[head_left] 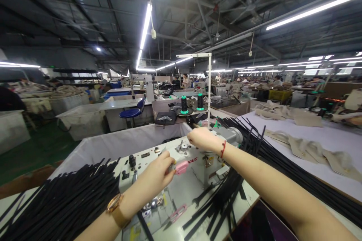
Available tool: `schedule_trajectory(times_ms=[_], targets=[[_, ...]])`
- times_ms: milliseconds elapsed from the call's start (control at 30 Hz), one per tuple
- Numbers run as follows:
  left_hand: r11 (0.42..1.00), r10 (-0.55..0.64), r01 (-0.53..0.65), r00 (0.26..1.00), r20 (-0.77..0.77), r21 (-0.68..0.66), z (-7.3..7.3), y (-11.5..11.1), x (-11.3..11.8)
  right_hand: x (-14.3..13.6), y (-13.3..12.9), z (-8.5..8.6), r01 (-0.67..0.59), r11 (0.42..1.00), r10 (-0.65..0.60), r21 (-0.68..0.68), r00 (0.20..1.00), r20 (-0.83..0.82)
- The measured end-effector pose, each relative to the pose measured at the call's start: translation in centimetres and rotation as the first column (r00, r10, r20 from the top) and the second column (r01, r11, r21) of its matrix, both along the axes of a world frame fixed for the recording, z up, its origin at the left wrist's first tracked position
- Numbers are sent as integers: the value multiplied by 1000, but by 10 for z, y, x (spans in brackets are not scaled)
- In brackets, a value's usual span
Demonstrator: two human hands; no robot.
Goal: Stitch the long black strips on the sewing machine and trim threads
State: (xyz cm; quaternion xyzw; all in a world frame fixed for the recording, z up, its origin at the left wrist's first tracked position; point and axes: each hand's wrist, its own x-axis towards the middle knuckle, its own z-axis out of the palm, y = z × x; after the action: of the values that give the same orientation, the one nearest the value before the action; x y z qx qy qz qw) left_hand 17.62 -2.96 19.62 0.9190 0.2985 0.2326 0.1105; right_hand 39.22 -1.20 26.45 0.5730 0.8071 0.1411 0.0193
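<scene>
My left hand (164, 167), with a watch (114, 203) at its wrist, is closed on a small pink object (181, 167) in front of the sewing machine (195, 169). My right hand (201, 138), wearing a red string bracelet (223, 148), is above the back of the machine head, near a round tension knob (184, 146). Its fingers are curled, and what they hold, if anything, is hidden. Pink-handled thread snips (177, 214) lie on the machine bed, with a dark wrench (202, 194) to their right.
Black strips (65, 199) are heaped at the left, and more strips (271, 158) run along the right. Two black thread cones (183, 104) stand behind the machine beside a white thread stand (209, 90). Beige pieces (311, 145) lie on the right table.
</scene>
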Motion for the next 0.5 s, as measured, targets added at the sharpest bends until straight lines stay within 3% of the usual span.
schedule_trajectory(times_ms=[100,267,400,500], targets=[[1000,7,-7,1000,-4,8,1,-2,1,-4,5,0,14,1000,-14,18,1000,-7],[1000,12,-12,1000,14,-12,3,-4,1,-9,-12,-7,-43,999,43,-7,999,5],[1000,10,-9,1000,22,-26,1,-4,3,0,-6,-2,46,999,-45,-19,999,18],[999,16,-16,1000,19,-29,0,-4,3,-11,1,-1,74,997,-73,-31,997,2]])
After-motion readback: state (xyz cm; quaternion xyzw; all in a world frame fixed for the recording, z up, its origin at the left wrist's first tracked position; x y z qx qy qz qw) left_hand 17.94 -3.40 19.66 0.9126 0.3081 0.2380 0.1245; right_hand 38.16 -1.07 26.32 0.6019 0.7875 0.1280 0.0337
